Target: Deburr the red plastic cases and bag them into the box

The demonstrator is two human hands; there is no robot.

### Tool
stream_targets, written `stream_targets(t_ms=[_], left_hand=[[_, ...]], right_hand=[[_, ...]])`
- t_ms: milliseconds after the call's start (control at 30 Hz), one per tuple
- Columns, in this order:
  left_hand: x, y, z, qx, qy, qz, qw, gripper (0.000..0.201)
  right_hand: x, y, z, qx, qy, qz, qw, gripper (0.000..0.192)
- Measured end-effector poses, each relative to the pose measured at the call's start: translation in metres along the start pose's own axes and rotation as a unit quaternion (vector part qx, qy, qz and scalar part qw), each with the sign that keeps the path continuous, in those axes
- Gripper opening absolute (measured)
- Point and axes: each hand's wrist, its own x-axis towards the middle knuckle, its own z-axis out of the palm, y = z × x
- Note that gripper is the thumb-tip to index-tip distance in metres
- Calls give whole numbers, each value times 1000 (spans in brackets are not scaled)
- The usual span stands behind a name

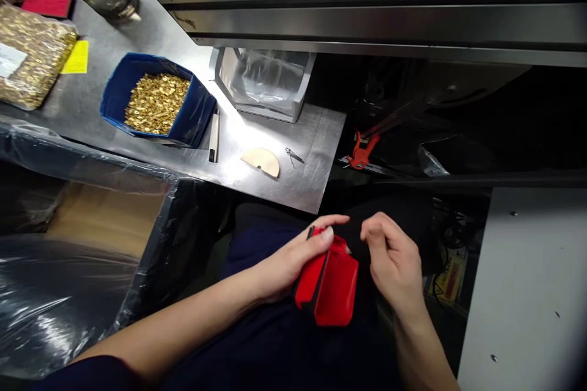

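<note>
- The worktop lies ahead of both hands, its near corner just beyond the left fingers. We do well to work clear of that metal edge so that nothing knocks against it.
- The plastic-lined box stands to the left of our hands, well apart from them; our left elbow needs room beside it.
- The blue bin sits ahead and left of the left hand, and the grey bin more nearly straight ahead of it.
- Our left hand is closed on the red-and-black piece, thumb on top. A firm but light hold should steady it without covering its hollow side.
- Our right hand is apart from the piece, just to its right, fingers curled inward; we cannot tell whether they pinch anything small. Bringing them in square to the piece would suit best.
- The piece itself is held over our lap, tilted; levelling it should give us a truer view of its hollow.
- The pale half-disc and, to its right, the small metal tool lie ahead of the left hand, best left undisturbed.
</note>
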Motion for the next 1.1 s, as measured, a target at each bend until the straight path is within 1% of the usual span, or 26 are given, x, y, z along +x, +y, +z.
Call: stream_targets(t_ms=[33,100,133,167,200,233,267,300,367,433,467,500,600,733,833,900,967,1067,1100], left_hand=[[2,-1,0,-8,39,10,999,60],[5,-2,-2,-15,100,17,995,53],[7,-3,-3,-14,121,18,992,51],[8,-4,-3,-9,138,17,990,51],[10,-4,-5,0,150,16,989,51],[11,-4,-6,14,157,17,987,52],[11,-3,-7,33,160,25,986,52],[12,-2,-8,56,159,38,985,52],[12,3,-11,116,153,83,978,50],[13,9,-14,177,144,138,964,45],[14,12,-15,201,138,158,957,43],[15,13,-16,216,134,171,952,43],[20,12,-16,210,147,173,951,47],[27,3,-15,197,164,169,952,50],[27,1,-16,235,164,189,939,53],[22,2,-18,283,144,218,923,49],[17,5,-19,322,109,245,908,44],[10,7,-21,348,52,258,900,50],[9,7,-21,351,39,256,900,49]], right_hand=[[-5,0,-2,19,-28,-23,999,44],[-15,-2,-4,28,-133,-79,988,47],[-20,-4,-2,7,-181,-109,977,45],[-24,-5,0,-25,-209,-137,968,39],[-27,-6,4,-59,-215,-161,962,30],[-29,-6,8,-83,-205,-180,958,21],[-30,-5,12,-90,-188,-195,959,14],[-30,-3,16,-79,-169,-201,962,12],[-29,3,20,-23,-153,-183,971,13],[-29,7,21,48,-153,-133,978,9],[-29,8,21,82,-151,-101,980,6],[-30,8,21,110,-150,-71,980,7],[-34,4,22,160,-139,-1,977,18],[-37,0,26,203,-115,71,970,20],[-38,0,28,215,-105,104,965,21],[-37,-1,28,214,-98,108,966,21],[-35,-2,29,208,-88,111,968,21],[-32,-5,31,184,-70,118,973,20],[-31,-6,31,176,-67,118,975,20]])
